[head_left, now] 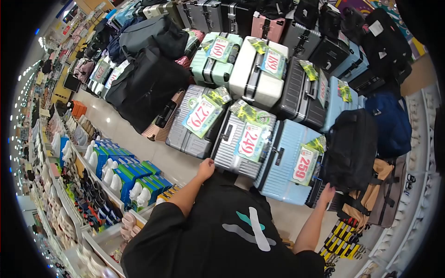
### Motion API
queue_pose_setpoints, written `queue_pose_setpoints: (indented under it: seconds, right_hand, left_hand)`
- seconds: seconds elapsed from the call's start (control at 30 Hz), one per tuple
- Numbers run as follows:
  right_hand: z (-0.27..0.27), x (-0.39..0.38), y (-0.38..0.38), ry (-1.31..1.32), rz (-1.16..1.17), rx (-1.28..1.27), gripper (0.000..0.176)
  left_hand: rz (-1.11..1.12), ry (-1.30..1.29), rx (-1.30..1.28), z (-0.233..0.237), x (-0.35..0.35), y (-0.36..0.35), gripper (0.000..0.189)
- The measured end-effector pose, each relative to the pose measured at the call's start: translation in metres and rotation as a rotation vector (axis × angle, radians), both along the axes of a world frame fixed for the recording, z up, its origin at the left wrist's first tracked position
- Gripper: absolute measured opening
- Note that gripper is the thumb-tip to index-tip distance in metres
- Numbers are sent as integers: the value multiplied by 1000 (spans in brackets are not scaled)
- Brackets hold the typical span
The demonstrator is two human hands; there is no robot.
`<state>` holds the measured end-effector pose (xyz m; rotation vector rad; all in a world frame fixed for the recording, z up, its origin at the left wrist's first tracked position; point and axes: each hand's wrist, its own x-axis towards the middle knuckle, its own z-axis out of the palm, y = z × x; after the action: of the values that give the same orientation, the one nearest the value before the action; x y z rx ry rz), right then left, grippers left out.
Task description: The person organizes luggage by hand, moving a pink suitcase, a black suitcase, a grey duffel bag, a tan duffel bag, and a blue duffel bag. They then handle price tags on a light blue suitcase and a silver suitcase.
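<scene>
My left hand (206, 169) is closed at the lower left corner of a silver ribbed suitcase (224, 155) with a 249 price tag, just below a grey suitcase (181, 132) tagged 279. Its curled fingers press on the silver case's edge. Over to the right, my right hand (327, 194) has its fingers at the edge of a dark ribbed suitcase (316, 192), by the lower corner of a black travel bag (350, 143); part of its grip is hidden. A light blue suitcase (278, 185) tagged 259 stands between my hands.
Behind stand a mint suitcase (211, 72), a white suitcase (236, 78) and a dark grey suitcase (296, 92). A large black duffel bag (148, 83) lies at left. Shoe shelves (88, 167) run along the left; a white rack (419, 139) curves along the right.
</scene>
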<state>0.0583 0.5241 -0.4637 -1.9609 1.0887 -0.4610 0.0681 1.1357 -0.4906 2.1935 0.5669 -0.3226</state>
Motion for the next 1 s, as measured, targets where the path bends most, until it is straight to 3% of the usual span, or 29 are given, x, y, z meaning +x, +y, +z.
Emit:
queue_pose_setpoints:
  seconds: [0.03, 0.1, 0.13, 0.17, 0.2, 0.23, 0.3, 0.37, 0.43, 0.47, 0.5, 0.6, 0.7, 0.77, 0.83, 0.87, 0.93, 0.97, 1.0]
  right_hand:
    - [1, -11, 26, 41, 59, 14, 49]
    - [-48, -54, 59, 136, 145, 123, 45]
    - [-33, -56, 102, 164, 97, 209, 29]
    - [-16, -61, 162, 188, 55, 299, 13]
    - [-3, -62, 210, 150, 16, 413, 16]
    - [7, -66, 249, 111, -35, 530, 19]
    - [26, -62, 295, 133, 48, 533, 23]
    - [36, -47, 313, 138, 119, 518, 26]
    - [46, -36, 317, 135, 263, 436, 28]
    - [53, -31, 320, 130, 248, 423, 28]
    - [60, -24, 324, 102, 260, 426, 29]
    - [68, -22, 328, 69, 253, 414, 29]
    - [67, -44, 333, 80, 233, 406, 28]
    - [50, -64, 327, 88, 230, 408, 27]
    - [35, -89, 326, 127, 213, 415, 26]
    - [33, -97, 327, 156, 195, 413, 26]
    - [26, -112, 330, 182, 205, 433, 26]
    - [27, -117, 333, 203, 197, 447, 25]
    - [28, -119, 333, 207, 198, 441, 25]
  left_hand:
    - [17, -104, 43, -4, 6, 25, 19]
    - [132, -326, 88, 15, 31, 82, 19]
    - [293, -398, 55, 29, 48, 114, 27]
    - [390, -601, 204, 66, 67, 142, 37]
    - [485, -610, 283, 98, 83, 175, 47]
    - [509, -759, 612, 133, 100, 206, 52]
    - [515, -889, 885, 191, 131, 260, 62]
    - [404, -722, 1053, 235, 159, 290, 77]
    - [165, -461, 1056, 227, 182, 333, 89]
    - [165, -344, 1045, 217, 191, 346, 93]
    - [119, -309, 1056, 206, 195, 361, 86]
    - [122, -304, 1066, 214, 206, 378, 65]
    - [27, -340, 1086, 216, 214, 393, 60]
    - [-30, -375, 997, 219, 216, 412, 54]
    - [-166, -309, 819, 227, 216, 433, 61]
    - [-149, -298, 831, 230, 218, 441, 61]
    - [123, -294, 772, 230, 224, 449, 71]
    - [211, -402, 857, 218, 224, 456, 78]
    - [232, -304, 948, 201, 222, 464, 79]
